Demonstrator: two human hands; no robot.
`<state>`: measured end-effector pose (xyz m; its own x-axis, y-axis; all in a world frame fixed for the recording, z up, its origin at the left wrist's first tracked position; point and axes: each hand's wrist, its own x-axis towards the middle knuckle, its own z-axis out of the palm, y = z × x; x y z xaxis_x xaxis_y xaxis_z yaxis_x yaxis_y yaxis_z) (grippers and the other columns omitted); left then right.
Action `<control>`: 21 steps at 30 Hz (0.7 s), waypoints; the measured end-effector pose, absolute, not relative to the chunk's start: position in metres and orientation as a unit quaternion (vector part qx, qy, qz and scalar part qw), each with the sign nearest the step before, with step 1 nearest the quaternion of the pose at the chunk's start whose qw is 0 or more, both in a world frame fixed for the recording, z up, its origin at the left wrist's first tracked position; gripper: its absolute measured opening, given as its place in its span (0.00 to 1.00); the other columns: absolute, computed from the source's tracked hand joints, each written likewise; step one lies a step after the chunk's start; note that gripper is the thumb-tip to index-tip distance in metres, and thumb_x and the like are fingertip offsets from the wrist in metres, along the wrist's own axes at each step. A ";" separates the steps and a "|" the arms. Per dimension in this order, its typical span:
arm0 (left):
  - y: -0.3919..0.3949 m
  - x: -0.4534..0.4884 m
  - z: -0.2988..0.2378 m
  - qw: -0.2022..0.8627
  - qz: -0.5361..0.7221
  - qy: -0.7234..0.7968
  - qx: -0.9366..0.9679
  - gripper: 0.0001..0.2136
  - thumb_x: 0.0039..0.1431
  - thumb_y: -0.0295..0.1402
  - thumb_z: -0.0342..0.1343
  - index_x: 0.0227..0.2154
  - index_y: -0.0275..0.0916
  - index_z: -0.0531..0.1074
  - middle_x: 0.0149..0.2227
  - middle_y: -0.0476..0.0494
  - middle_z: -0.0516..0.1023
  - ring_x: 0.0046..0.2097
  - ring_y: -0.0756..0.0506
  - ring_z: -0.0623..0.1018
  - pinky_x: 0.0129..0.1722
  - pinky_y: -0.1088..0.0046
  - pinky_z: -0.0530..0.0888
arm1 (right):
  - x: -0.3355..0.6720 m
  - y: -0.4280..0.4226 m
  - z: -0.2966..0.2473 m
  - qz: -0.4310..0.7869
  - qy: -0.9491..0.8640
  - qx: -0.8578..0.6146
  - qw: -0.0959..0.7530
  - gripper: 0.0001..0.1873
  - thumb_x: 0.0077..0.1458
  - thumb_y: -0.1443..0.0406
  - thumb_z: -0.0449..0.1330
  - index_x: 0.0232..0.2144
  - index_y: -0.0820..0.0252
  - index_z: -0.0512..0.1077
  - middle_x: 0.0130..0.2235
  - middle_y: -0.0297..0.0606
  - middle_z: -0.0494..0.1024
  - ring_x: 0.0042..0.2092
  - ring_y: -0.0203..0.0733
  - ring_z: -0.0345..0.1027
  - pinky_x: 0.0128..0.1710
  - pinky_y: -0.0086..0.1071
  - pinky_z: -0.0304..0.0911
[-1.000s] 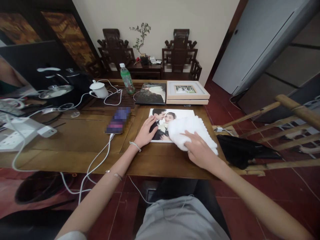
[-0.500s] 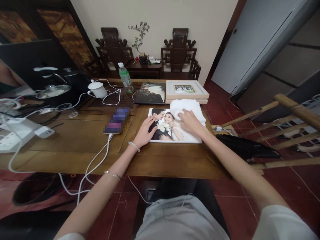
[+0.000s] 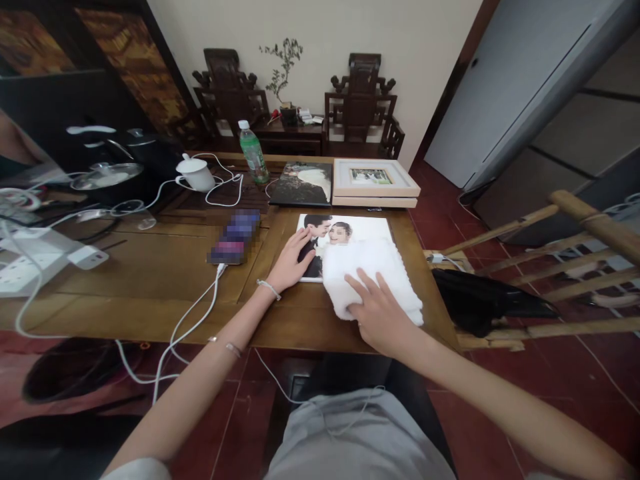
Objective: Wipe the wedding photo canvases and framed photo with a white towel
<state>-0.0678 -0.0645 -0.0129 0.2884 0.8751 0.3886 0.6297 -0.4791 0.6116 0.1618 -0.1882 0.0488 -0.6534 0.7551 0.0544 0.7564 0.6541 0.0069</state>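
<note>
On the wooden table (image 3: pixel 295 320) lies a flat photo panel (image 3: pixel 370 225) with a printed picture of a couple. My left hand (image 3: pixel 295 259) rests on its left edge, fingers stretched out. A folded white towel (image 3: pixel 390 260) covers the panel's lower right part and hangs past its near edge onto the table. My right hand (image 3: pixel 377 313) holds the towel from its near side, with spread fingers pressed on top; the thumb is partly hidden.
Behind the panel are a dark photo panel (image 3: pixel 303 185) and stacked light wooden frames (image 3: pixel 375 179). A green bottle (image 3: pixel 254 153), lidded white cup (image 3: pixel 195 175), charging phone (image 3: pixel 235 237) and white power strip (image 3: pixel 35 257) stand or lie to the left. A bamboo rack (image 3: pixel 530 247) is at right.
My right hand and the towel have moved from the panel's upper right toward me, over its near edge. The fingers, bunched before, are now more spread. My left hand stays in place.
</note>
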 end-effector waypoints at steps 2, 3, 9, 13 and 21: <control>-0.065 -0.068 -0.012 0.176 0.353 0.479 0.784 0.24 0.63 0.40 0.48 0.60 0.37 0.64 0.65 0.37 0.61 0.67 0.40 0.57 0.67 0.54 0.53 | 0.160 -0.172 0.049 -0.014 -0.905 -0.425 0.024 0.20 0.53 0.76 0.51 0.42 0.62 0.77 0.64 0.52 0.62 0.65 0.66 0.48 0.61 0.64 0.46; -0.065 -0.068 -0.012 0.177 0.352 0.478 0.785 0.24 0.63 0.39 0.48 0.60 0.37 0.64 0.65 0.37 0.61 0.67 0.40 0.57 0.66 0.54 0.53 | 0.159 -0.161 0.049 -0.016 -0.901 -0.433 0.026 0.21 0.53 0.76 0.50 0.44 0.62 0.76 0.64 0.52 0.61 0.66 0.66 0.47 0.61 0.64 0.45; -0.066 -0.070 -0.012 0.186 0.361 0.481 0.777 0.26 0.66 0.41 0.44 0.63 0.36 0.58 0.69 0.37 0.51 0.68 0.42 0.54 0.67 0.56 0.52 | 0.147 -0.073 0.056 -0.014 -0.882 -0.470 0.041 0.23 0.54 0.76 0.47 0.50 0.67 0.71 0.62 0.55 0.63 0.64 0.63 0.50 0.58 0.63 0.49; -0.063 -0.072 -0.016 0.184 0.363 0.468 0.785 0.24 0.67 0.41 0.41 0.62 0.39 0.62 0.66 0.40 0.58 0.68 0.43 0.57 0.67 0.56 0.52 | 0.135 -0.039 0.057 -0.015 -0.869 -0.491 0.057 0.21 0.57 0.74 0.46 0.49 0.66 0.71 0.61 0.55 0.64 0.61 0.64 0.54 0.55 0.65 0.51; -0.062 -0.072 -0.017 0.178 0.353 0.468 0.791 0.24 0.66 0.38 0.42 0.62 0.36 0.61 0.66 0.38 0.59 0.68 0.42 0.57 0.67 0.56 0.53 | 0.130 -0.124 0.042 -0.025 -0.893 -0.448 0.036 0.22 0.57 0.74 0.48 0.49 0.65 0.75 0.66 0.54 0.55 0.66 0.72 0.43 0.60 0.68 0.41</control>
<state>-0.0715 -0.0616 -0.0166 0.3133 0.8651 0.3918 0.6143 -0.4992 0.6111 0.1296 -0.1243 0.0419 -0.5967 0.7977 0.0874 0.8013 0.5981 0.0120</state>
